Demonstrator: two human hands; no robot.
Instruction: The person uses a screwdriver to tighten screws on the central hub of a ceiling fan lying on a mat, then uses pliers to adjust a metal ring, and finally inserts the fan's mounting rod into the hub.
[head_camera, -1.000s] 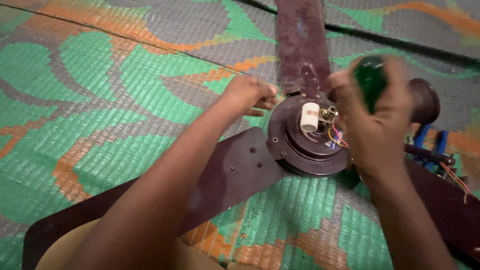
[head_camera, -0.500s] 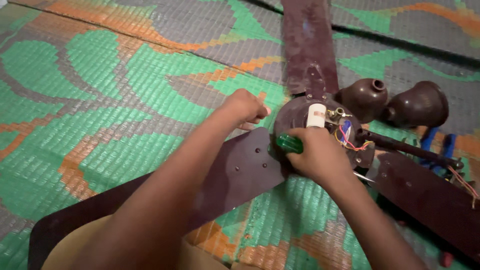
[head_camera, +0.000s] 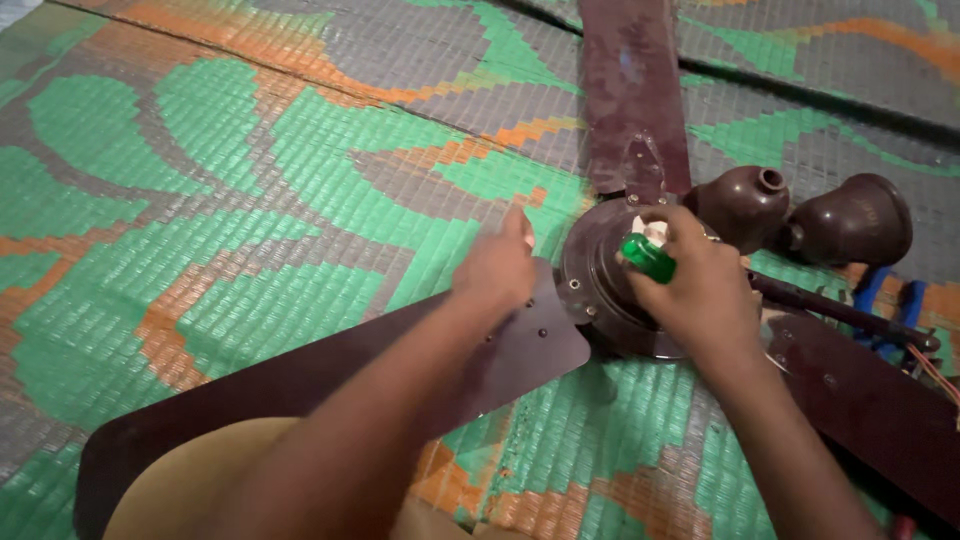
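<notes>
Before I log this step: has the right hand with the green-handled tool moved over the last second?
Yes. The right hand came down from above the fan motor hub, and the green-handled tool now sits at the hub's centre.

— Do you see any package, label, sign or screen from where you're looking?

— None. Nothing boxed or wrapped lies in your view, nothing carries a sticker or tag that can be made out, and no sign or display shows anywhere in it.

— Anything with print?

— Not that you can tell.
</notes>
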